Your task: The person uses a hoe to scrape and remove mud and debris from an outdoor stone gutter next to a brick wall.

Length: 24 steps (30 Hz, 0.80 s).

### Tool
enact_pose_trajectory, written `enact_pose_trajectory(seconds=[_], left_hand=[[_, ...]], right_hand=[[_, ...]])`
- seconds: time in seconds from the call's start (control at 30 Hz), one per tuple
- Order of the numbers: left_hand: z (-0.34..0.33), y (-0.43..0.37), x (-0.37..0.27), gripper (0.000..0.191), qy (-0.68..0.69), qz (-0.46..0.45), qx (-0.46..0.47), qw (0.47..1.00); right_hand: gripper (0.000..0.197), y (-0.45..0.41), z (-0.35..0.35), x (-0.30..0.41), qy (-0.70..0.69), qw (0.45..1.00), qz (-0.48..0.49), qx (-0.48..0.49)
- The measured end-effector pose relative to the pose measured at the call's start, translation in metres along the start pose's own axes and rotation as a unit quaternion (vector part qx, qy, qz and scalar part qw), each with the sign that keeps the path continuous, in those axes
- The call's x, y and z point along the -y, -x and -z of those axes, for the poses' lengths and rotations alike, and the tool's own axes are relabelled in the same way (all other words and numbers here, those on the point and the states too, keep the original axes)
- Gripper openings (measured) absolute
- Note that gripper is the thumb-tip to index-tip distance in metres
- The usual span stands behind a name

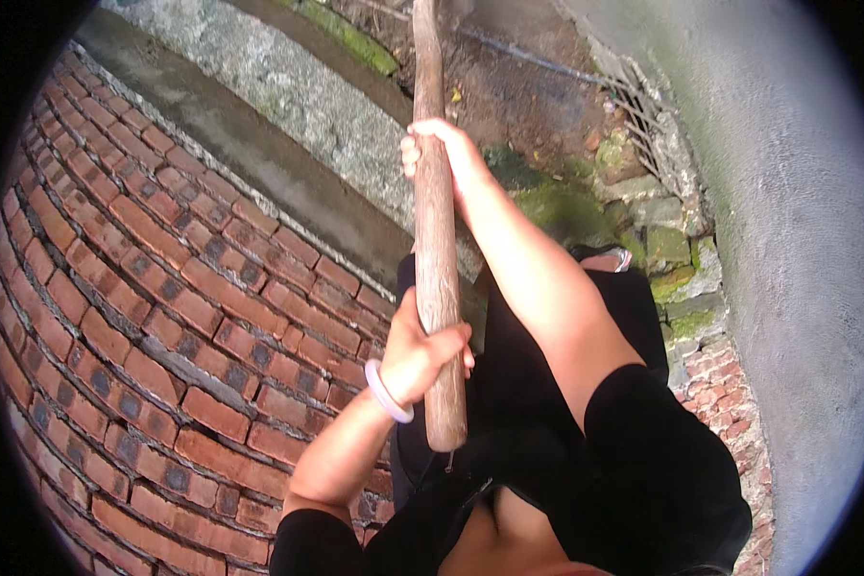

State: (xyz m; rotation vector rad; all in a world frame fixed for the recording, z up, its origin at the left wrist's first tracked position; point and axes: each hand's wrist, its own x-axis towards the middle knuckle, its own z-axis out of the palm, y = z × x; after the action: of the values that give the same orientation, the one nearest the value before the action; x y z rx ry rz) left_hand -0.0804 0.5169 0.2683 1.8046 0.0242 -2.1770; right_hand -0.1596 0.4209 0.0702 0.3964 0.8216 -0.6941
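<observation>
A long, thick wooden pole (pixel 438 252) runs lengthwise before me, its near butt end close to my body. The far end passes out of the top of the picture. My left hand (pixel 425 353), with a pale bangle (pixel 387 392) on the wrist, grips the pole near its butt. Farther along, my right hand (pixel 439 151) is wrapped around the shaft with the arm stretched out. Whatever the far end meets cannot be seen.
On the left rises a red brick wall (pixel 165 324), with a concrete ledge (pixel 281 173) along it. A grey rendered wall (pixel 777 252) borders the right. Mossy stones (pixel 569 209) and rusty bars (pixel 641 133) lie near my foot (pixel 608 259). A thin pipe (pixel 525 54) crosses the bare soil ahead.
</observation>
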Motion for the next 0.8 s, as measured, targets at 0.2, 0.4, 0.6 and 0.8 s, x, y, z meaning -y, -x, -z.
enact_pose_trajectory(seconds=[0.2,0.4,0.6,0.8], left_hand=[[-0.020,0.020,0.018,0.035,0.075,0.058,0.082,0.992],[-0.024,0.005,0.030,0.035,0.191,0.193,0.165,0.948],[-0.037,-0.071,0.059,0.027,0.211,0.284,0.234,0.906],[-0.069,-0.166,0.058,0.035,0.320,0.303,0.296,0.848]], right_hand=[[0.019,0.055,0.020,0.021,0.043,0.996,-0.003,-0.079],[0.018,0.088,0.108,0.005,-0.004,0.972,-0.008,-0.236],[0.016,0.104,0.192,0.013,-0.042,0.949,0.032,-0.310],[0.018,0.062,0.241,0.060,-0.055,0.951,0.057,-0.300]])
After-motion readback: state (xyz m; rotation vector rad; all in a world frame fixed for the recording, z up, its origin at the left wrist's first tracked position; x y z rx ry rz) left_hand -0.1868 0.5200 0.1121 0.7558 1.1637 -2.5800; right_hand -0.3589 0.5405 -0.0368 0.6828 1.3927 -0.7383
